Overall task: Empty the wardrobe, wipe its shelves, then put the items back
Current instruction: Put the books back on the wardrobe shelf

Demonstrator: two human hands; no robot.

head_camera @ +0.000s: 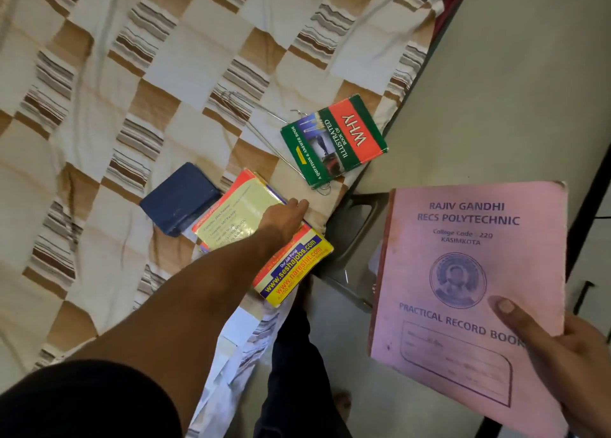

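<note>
- On the checked bedsheet point(139, 84), near the bed's edge, the left hand point(287, 213) reaches out over a stack of yellow-and-red books point(291, 265); the palm lies on the top cover and the fingers stretch forward, close together, their tips at the stack's far edge. Whether they curl over that edge cannot be told.
- Low at the right of the view, the right hand point(558, 348) holds a pink practical record book point(463, 272) by its lower corner, above the grey floor point(496, 90): the thumb lies flat across the cover and the other fingers are hidden behind it.
- Just left of the stack lies a dark blue book point(180, 198), touching it.
- Farther along the bed edge, a green-and-red "Why" book point(334, 140) lies flat, apart from the stack, partly on top of wire hangers point(251, 123).
- Between bed and record book, a grey metal bed frame point(355, 239) shows.
</note>
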